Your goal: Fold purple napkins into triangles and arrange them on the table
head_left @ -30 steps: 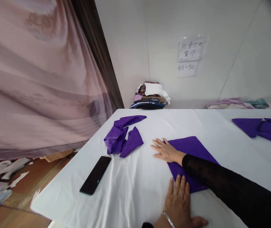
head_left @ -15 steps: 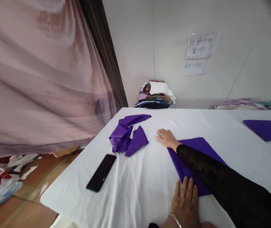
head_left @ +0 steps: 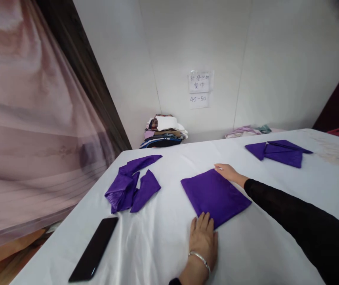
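Our left hand [head_left: 202,241] flat, fingers outstretched, at a purple cloth's [head_left: 217,194] near end, our right hand [head_left: 227,173] pinching its far corner, the cloth well in from the table's [head_left: 261,245] left edge, a phone [head_left: 94,251] (black) nearer that edge.

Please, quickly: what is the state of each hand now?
Left hand: open, palm down, touching the purple cloth.
Right hand: closed, seemingly pinching the cloth's far corner.
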The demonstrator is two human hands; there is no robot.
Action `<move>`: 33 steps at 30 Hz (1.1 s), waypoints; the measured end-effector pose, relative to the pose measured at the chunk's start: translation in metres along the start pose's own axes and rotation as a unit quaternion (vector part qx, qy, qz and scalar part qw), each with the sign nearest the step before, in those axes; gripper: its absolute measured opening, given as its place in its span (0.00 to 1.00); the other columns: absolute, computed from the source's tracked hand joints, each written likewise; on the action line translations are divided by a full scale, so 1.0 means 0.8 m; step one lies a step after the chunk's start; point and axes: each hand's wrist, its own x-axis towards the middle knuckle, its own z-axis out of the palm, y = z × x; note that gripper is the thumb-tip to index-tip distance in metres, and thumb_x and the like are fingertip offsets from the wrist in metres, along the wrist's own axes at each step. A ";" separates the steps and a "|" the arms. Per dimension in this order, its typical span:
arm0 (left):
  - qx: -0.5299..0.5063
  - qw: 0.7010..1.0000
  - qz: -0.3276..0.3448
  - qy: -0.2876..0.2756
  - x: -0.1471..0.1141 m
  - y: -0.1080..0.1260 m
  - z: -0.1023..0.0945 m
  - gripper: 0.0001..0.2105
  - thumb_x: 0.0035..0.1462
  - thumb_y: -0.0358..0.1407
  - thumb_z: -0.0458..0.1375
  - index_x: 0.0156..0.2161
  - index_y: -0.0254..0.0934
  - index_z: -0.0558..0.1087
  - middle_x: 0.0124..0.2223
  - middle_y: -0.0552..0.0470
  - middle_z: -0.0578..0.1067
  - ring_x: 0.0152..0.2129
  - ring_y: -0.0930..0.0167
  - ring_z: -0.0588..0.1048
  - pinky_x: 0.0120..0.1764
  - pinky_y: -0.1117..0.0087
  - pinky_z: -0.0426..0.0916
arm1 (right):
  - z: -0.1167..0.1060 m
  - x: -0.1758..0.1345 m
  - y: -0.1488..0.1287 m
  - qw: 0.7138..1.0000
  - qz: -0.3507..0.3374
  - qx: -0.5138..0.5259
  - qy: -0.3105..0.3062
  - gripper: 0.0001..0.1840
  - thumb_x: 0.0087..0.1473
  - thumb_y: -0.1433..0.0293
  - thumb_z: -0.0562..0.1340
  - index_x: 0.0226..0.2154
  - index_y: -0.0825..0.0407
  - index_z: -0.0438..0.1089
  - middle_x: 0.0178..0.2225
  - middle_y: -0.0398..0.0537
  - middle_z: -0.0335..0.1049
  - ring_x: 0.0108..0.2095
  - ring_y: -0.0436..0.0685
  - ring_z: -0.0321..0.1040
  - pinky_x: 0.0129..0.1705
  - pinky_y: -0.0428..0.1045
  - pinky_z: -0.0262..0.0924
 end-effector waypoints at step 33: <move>0.167 0.983 0.061 0.047 0.019 -0.011 0.000 0.20 0.57 0.29 0.45 0.55 0.34 0.64 0.58 0.46 0.63 0.57 0.65 0.58 0.56 0.59 0.57 | 0.014 -0.233 -0.089 0.941 -0.279 -0.059 -0.180 0.39 0.56 0.49 0.48 0.62 0.55 0.44 0.62 0.57 0.42 0.62 0.62 0.34 0.60 0.62 0.27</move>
